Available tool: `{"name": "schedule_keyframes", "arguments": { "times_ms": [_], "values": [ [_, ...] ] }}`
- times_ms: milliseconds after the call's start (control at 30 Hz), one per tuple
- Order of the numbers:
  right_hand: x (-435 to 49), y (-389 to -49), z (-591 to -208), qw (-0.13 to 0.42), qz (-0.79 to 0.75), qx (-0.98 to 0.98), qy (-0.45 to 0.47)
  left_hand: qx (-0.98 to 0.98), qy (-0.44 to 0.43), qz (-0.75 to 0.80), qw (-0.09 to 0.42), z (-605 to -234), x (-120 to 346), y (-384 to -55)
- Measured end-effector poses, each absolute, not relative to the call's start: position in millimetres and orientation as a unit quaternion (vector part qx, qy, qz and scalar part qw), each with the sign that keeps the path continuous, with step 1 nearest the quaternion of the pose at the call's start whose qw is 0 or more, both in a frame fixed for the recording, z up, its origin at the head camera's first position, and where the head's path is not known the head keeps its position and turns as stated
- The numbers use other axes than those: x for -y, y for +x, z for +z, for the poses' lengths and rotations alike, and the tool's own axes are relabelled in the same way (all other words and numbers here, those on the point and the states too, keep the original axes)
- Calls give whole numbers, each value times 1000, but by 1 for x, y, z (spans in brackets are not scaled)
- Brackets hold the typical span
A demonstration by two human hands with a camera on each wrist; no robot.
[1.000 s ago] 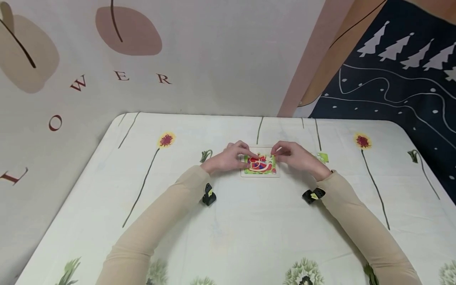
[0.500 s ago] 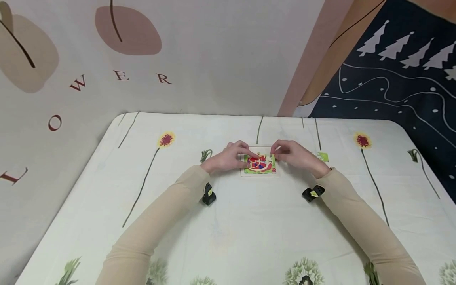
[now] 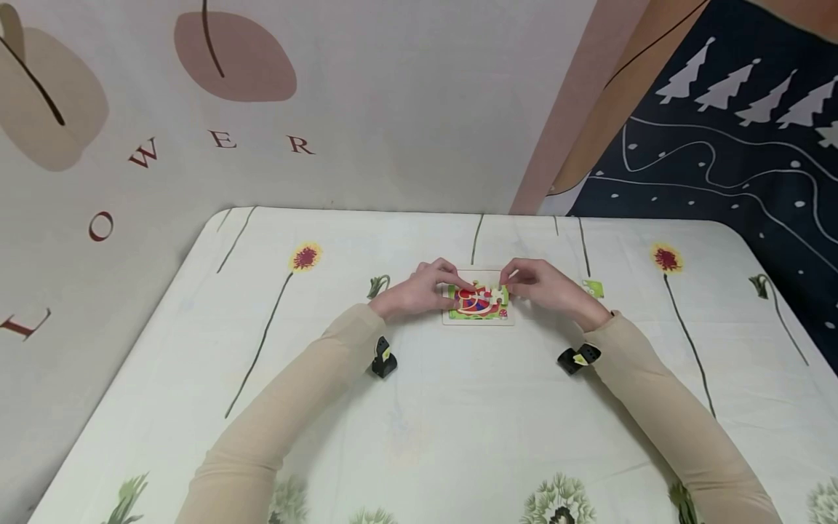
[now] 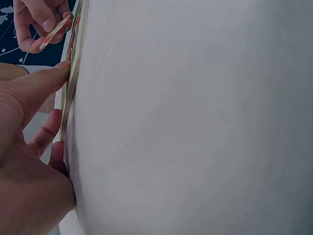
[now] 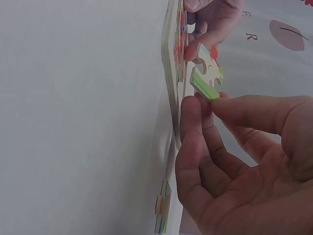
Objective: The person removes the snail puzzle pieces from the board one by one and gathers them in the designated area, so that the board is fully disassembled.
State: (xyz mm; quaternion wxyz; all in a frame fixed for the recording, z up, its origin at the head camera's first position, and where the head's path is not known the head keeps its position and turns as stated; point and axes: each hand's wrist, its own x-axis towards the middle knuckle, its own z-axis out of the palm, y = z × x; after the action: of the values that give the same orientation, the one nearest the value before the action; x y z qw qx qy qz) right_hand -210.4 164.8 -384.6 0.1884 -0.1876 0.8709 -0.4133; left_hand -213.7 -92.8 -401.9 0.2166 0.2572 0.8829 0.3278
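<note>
In the head view, a jigsaw puzzle with a red, blue and green picture lies in a pale tray. My left hand rests on the puzzle's left part, its extended fingers touching the surface. Over the upper right part, my right hand pinches a puzzle piece between thumb and fingertips. That piece shows pale cream, green and a bit of red. It is tilted and held just above the puzzle in the right wrist view. The left wrist view shows the same puzzle piece nearly edge-on.
Right of the tray, a loose green puzzle piece lies on the table, partly behind the right wrist. A white cloth with printed flowers covers the table. Behind its far edge stands a pale printed wall covering.
My right hand has shifted slightly right, and the piece it pinches has tilted so that its face shows more. The left hand stays in place on the puzzle.
</note>
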Motion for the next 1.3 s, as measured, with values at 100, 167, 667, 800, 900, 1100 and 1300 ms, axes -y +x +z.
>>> {"name": "schedule_keyframes", "arguments": {
  "times_ms": [100, 167, 667, 800, 900, 1100, 1300],
  "values": [
    [-166, -209, -383, 190, -412, -873, -181, -883, 257, 328, 218, -402, 93, -214],
    [-167, -208, -382, 191, -411, -874, -176, -883, 258, 327, 218, -403, 93, -214],
    [-187, -200, -372, 181, -404, -884, -150, -883, 256, 328, 217, -403, 94, -213],
    [-195, -198, -371, 180, -405, -886, -138, -882, 257, 331, 216, -402, 94, -213],
    [-200, -196, -370, 176, -404, -887, -135, -882, 257, 331, 214, -402, 95, -213],
    [-212, -194, -369, 169, -417, -883, -134, -883, 254, 331, 217, -401, 94, -212],
    [-220, -193, -366, 166, -408, -888, -129, -882, 254, 331, 218, -402, 94, -213]
  ]
}}
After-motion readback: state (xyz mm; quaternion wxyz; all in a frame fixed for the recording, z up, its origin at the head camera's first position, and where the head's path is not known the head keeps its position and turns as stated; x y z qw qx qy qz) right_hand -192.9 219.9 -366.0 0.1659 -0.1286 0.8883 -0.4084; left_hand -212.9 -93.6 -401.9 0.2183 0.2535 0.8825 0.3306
